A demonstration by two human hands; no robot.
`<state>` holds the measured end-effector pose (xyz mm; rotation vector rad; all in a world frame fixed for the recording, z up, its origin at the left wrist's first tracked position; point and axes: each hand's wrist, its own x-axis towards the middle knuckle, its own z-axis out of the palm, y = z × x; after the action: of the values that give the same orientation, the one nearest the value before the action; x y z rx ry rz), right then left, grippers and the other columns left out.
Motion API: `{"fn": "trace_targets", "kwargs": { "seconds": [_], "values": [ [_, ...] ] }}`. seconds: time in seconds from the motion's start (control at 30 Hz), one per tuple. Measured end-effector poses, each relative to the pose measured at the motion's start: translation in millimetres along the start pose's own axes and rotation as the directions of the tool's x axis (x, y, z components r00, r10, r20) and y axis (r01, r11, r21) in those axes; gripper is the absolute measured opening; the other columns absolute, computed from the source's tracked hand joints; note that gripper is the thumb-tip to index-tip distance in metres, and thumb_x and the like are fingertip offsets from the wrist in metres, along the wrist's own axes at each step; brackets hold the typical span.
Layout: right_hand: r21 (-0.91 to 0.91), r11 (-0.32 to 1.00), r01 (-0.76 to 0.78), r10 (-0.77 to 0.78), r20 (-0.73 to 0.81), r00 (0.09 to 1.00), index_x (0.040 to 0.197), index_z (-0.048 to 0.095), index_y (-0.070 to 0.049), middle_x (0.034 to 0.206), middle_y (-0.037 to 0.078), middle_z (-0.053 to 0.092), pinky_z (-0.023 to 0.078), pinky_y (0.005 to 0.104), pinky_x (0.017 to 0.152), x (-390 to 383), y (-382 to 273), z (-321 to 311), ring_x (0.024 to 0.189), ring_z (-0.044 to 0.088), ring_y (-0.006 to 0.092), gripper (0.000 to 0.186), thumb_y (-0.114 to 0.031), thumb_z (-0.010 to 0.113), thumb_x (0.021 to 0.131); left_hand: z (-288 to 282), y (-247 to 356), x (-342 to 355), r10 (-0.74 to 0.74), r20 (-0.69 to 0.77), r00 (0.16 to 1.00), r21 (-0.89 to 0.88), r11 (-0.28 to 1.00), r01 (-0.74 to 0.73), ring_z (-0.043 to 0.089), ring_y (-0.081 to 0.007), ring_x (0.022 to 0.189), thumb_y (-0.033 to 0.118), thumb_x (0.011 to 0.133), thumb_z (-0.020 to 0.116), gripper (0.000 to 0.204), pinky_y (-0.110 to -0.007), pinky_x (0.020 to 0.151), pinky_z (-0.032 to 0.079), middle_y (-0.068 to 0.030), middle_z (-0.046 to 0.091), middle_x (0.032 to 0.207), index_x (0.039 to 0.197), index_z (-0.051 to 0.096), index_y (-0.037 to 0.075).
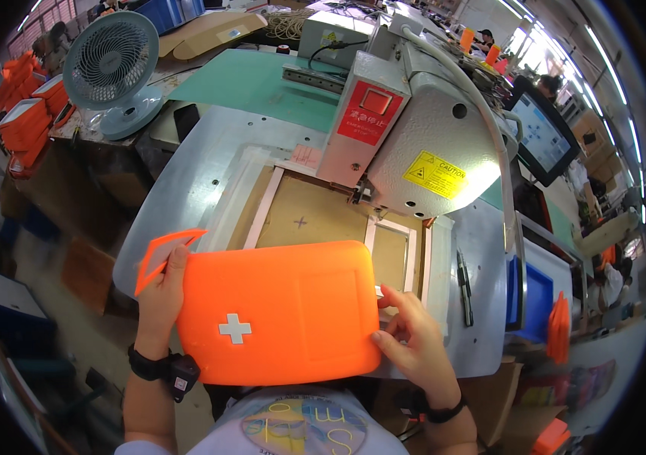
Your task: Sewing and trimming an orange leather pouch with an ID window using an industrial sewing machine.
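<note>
A flat, rounded orange case with a small white cross is held over the near part of the sewing machine's grey metal table. My left hand is closed at the case's left edge. It also grips an orange-rimmed flat panel that sticks out to the left. My right hand is at the case's right edge, its thumb against the corner and its fingers curled. A small white bit shows by its fingertips, too small to name. Behind the case lies a white-edged frame over a brown board.
A machine head with a red stop-button box overhangs the frame. A black pen lies to the right. Left stand a fan and stacked orange cases. A screen and a blue bin are at right.
</note>
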<state>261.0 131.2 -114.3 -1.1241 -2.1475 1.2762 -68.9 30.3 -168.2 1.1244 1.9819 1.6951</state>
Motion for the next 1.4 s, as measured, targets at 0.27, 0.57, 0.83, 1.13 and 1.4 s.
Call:
{"fn": "trace_targets", "kwargs": {
  "seconds": [0.27,0.57,0.83,1.13,1.4],
  "values": [
    [0.558,0.829,0.034,-0.142,0.151,0.978,0.119,0.063,-0.001,0.101,0.005,0.063,0.044,0.0208,0.063,-17.3,-21.5,-11.7,0.076,0.056,0.0092,0.038,-0.005,0.077,0.084,-32.4,39.8,-9.1,0.009,-0.256,0.967,-0.422,0.899,-0.120,0.053,-0.0072,0.075,0.029,0.106,0.052,0.035,-0.022,0.066,0.045,-0.0026,0.060,0.088,0.116,0.064,-0.001],
    [-0.331,0.724,0.606,-0.654,-0.048,0.755,0.102,0.069,-0.002,0.104,0.012,0.065,0.053,0.0328,0.075,-3.4,-19.5,5.1,0.088,0.065,0.0245,0.028,0.005,0.073,0.076,-64.0,58.1,-14.1,0.473,-0.149,0.868,-0.286,0.820,-0.496,0.040,-0.0094,0.061,0.051,0.104,0.044,0.054,-0.022,0.058,0.033,-0.0013,0.051,0.069,0.075,0.055,0.007],
    [-0.406,0.770,0.493,-0.478,0.145,0.866,0.092,0.067,-0.004,0.102,0.011,0.065,0.049,0.0381,0.077,0.3,14.5,13.0,0.087,0.061,0.0285,0.023,0.005,0.064,0.071,-28.9,35.5,-54.4,0.123,0.379,0.917,0.141,0.972,-0.189,0.063,-0.0264,0.087,0.018,0.088,0.069,0.028,-0.035,0.080,0.048,-0.0114,0.069,0.105,0.112,0.073,0.005],
    [-0.513,0.746,0.426,-0.452,0.079,0.888,0.100,0.064,-0.004,0.089,0.010,0.061,0.051,0.0384,0.069,38.0,-25.9,39.6,0.081,0.063,0.0288,0.023,-0.003,0.068,0.077,-9.3,51.5,-54.4,0.168,0.517,0.839,0.300,0.882,-0.362,0.058,-0.0294,0.117,0.022,0.076,0.075,0.039,-0.041,0.102,0.040,-0.0118,0.064,0.131,0.113,0.074,0.010],
    [-0.550,0.764,0.337,-0.289,0.174,0.941,0.096,0.062,-0.003,0.089,0.013,0.060,0.053,0.0405,0.066,73.3,-28.7,55.9,0.078,0.065,0.0323,0.018,-0.010,0.071,0.082,-7.3,42.8,-56.2,0.199,0.485,0.851,0.313,0.870,-0.382,0.058,-0.0297,0.114,0.021,0.076,0.074,0.035,-0.041,0.101,0.040,-0.0097,0.065,0.130,0.109,0.075,0.010]
  ]
}}
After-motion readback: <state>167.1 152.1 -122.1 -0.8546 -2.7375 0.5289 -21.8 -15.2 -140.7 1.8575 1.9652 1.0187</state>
